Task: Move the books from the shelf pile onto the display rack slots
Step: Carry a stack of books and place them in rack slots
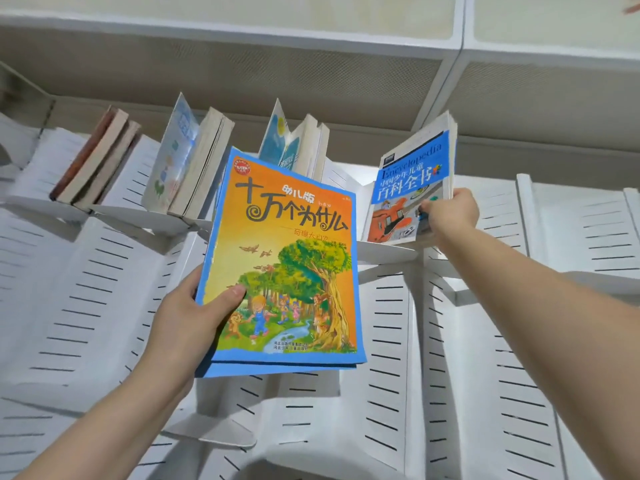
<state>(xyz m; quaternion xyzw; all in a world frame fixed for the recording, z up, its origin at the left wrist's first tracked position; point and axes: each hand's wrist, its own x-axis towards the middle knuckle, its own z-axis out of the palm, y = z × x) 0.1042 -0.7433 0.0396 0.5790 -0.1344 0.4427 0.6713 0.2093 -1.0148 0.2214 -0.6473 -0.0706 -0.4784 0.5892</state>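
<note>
Fingers (431, 206) of the right hand (452, 214) curl onto the lower edge of the blue-and-white encyclopedia (412, 188) and pinch it, arm stretched up and out. That book stands up and to the right of the orange picture book (287, 258), its foot on a white ledge (384, 252) of the display rack (485, 341) and its cover leaning back. The grip low on the cover looks meant to steady it and seat it squarely in the slot, so it does not slide off the ledge.

The left hand (187, 317) holds the orange picture book by its lower left corner, thumb (235, 292) pressed flat on the cover and the other fingers hidden behind it. A second blue-edged cover (277, 370) shows just beneath, so this hand probably carries more than one thin book, kept close and face up as the supply for the next slots.

Up and to the left of the orange picture book, three filled slots hold brown-edged books (97, 161), a pale illustrated book with thicker ones (187, 157), and a blue-and-white group (294, 143). Right of the encyclopedia, the slotted panels carry no books. No shelf pile is in view. I judge the task partway done, with the encyclopedia being settled.
</note>
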